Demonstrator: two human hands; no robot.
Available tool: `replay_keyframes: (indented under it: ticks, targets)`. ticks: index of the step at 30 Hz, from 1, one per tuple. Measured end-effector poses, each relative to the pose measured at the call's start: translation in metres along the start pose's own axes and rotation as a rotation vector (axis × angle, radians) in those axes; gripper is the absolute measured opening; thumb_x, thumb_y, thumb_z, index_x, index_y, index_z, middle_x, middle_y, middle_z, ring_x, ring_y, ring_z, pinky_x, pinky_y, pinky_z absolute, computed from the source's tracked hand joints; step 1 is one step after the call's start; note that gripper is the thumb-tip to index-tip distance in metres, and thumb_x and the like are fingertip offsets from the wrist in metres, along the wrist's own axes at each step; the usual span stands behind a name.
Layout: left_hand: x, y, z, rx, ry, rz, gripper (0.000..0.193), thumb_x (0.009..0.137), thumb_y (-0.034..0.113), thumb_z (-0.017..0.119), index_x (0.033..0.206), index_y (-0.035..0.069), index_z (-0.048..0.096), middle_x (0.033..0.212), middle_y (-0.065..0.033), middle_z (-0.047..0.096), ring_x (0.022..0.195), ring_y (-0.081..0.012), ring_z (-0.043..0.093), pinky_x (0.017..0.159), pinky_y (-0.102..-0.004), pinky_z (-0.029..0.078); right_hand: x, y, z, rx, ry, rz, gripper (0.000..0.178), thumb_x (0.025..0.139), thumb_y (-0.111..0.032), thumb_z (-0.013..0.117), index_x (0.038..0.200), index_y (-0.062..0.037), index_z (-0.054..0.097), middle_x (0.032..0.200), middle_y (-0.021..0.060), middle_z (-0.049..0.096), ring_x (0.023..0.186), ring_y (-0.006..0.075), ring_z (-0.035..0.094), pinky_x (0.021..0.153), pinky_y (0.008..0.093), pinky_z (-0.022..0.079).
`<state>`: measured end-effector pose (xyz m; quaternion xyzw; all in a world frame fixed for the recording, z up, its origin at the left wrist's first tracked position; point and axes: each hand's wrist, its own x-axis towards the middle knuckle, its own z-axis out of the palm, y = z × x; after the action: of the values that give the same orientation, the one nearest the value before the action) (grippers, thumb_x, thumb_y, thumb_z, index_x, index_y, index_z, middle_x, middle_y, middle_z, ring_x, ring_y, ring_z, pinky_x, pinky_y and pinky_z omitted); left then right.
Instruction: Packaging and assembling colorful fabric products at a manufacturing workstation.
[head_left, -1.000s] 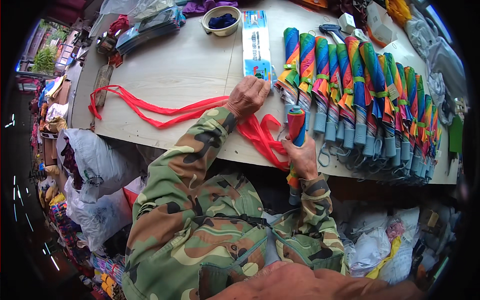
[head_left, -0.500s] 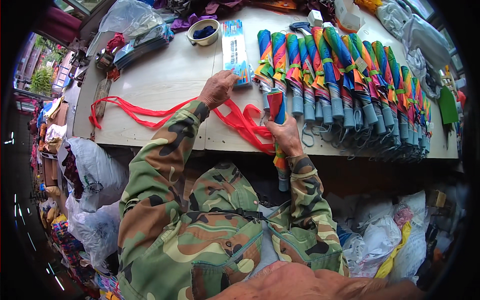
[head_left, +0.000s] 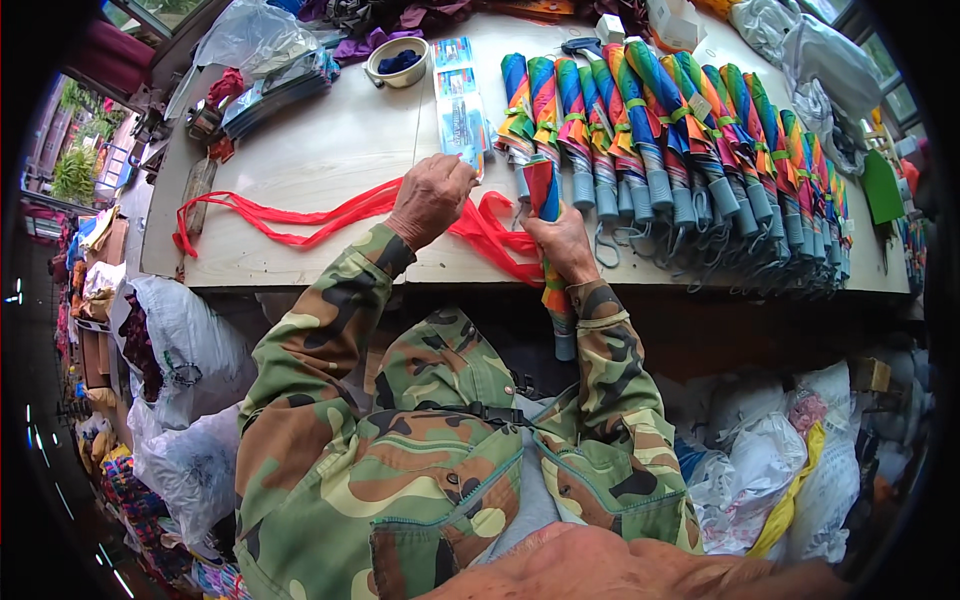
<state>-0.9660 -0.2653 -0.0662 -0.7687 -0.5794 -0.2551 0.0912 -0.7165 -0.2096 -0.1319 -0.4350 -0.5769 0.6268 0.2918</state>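
Observation:
A folded rainbow umbrella (head_left: 559,312) stands upright at the table's front edge, its grey handle end hanging below the tabletop. My right hand (head_left: 563,243) is wrapped round its upper part. My left hand (head_left: 428,203) is at the near end of a stack of blue-and-white printed labels (head_left: 459,100), fingers pinched together; whatever is between them is hidden. Beneath and beside both hands runs a long red ribbon (head_left: 300,222), trailing left across the table.
Right of my hands lie several rolled rainbow umbrellas (head_left: 630,140) with grey handles and wrist loops. A cream bowl (head_left: 399,62) with dark blue cloth stands behind the labels. Flat packets (head_left: 282,95) are piled far left. White sacks (head_left: 190,340) stand below the table.
My left hand has pulled slightly nearer, its fingers drawn in at the labels' edge. The printed face showing on the labels looks different. My right hand keeps its grip on the umbrella.

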Motion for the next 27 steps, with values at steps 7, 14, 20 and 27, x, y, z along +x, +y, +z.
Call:
replay_keyframes:
  ticks: [7, 14, 20, 27]
  targets:
    - [-0.021, 0.006, 0.001, -0.004, -0.026, -0.035, 0.013, 0.094, 0.013, 0.079, 0.096, 0.007, 0.067, 0.085, -0.0098, 0.062, 0.083, -0.0313, 0.065, 0.072, -0.0452, 0.054, -0.035, -0.002, 0.019, -0.828, -0.025, 0.021, 0.041, 0.091, -0.028, 0.075, 0.117, 0.0027, 0.064, 0.098, 0.0336, 0.075, 0.097, 0.0526, 0.074, 0.087, 0.0599, 0.059]
    - [-0.041, -0.005, 0.024, -0.055, -0.199, 0.081, 0.012, 0.095, 0.013, 0.075, 0.095, 0.006, 0.065, 0.088, -0.0103, 0.06, 0.088, -0.0302, 0.065, 0.076, -0.0437, 0.054, -0.124, -0.01, 0.042, -0.549, -0.53, -0.153, 0.046, 0.087, -0.023, 0.076, 0.123, -0.0007, 0.059, 0.086, 0.0296, 0.073, 0.083, 0.0534, 0.072, 0.077, 0.0588, 0.057]
    - [-0.065, -0.01, 0.047, -0.086, -0.194, 0.095, 0.017, 0.09, 0.009, 0.074, 0.107, 0.006, 0.07, 0.1, -0.0111, 0.066, 0.095, -0.0319, 0.065, 0.085, -0.0447, 0.055, -0.113, -0.01, 0.027, -0.491, -0.393, -0.048, 0.051, 0.088, -0.024, 0.08, 0.129, -0.0014, 0.06, 0.089, 0.0292, 0.073, 0.09, 0.0515, 0.072, 0.079, 0.0558, 0.058]
    - [-0.071, -0.01, 0.049, -0.108, -0.183, -0.016, 0.018, 0.089, 0.01, 0.073, 0.106, 0.006, 0.07, 0.099, -0.0112, 0.065, 0.097, -0.0317, 0.065, 0.085, -0.0441, 0.053, -0.082, -0.043, 0.035, -0.661, -0.276, -0.097, 0.057, 0.091, -0.025, 0.077, 0.139, -0.0041, 0.056, 0.086, 0.0291, 0.073, 0.083, 0.0521, 0.072, 0.075, 0.0592, 0.056]
